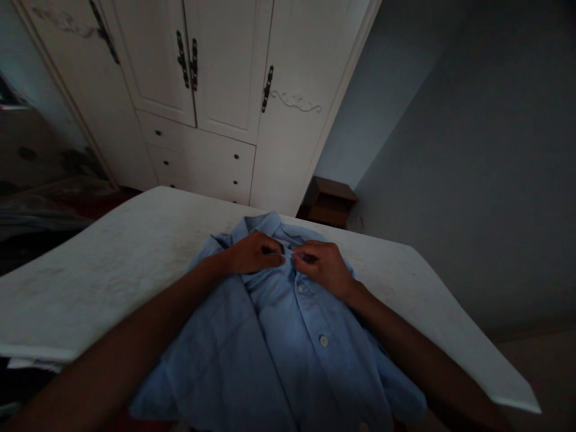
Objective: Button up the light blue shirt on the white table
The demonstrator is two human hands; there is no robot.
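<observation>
A light blue button-up shirt (pixel 279 336) lies on the white tabletop (pixel 135 252), its collar (pixel 270 223) toward the far edge and its lower part reaching past the near edge. My left hand (pixel 254 252) pinches the shirt's front edge just below the collar. Close beside it, my right hand (pixel 324 267) pinches the facing edge of the same opening. The fingertips of both hands nearly meet; whether a button sits between them cannot be made out. Farther down the placket, a pale button (pixel 323 341) shows, with another button (pixel 301 288) just under my right hand.
Beyond the table stands a white wardrobe (pixel 216 72) with dark handles and drawers. A small brown wooden cabinet (pixel 333 198) is at the back right by the grey wall (pixel 472 180). Dark cloth items (pixel 40 222) lie off to the left.
</observation>
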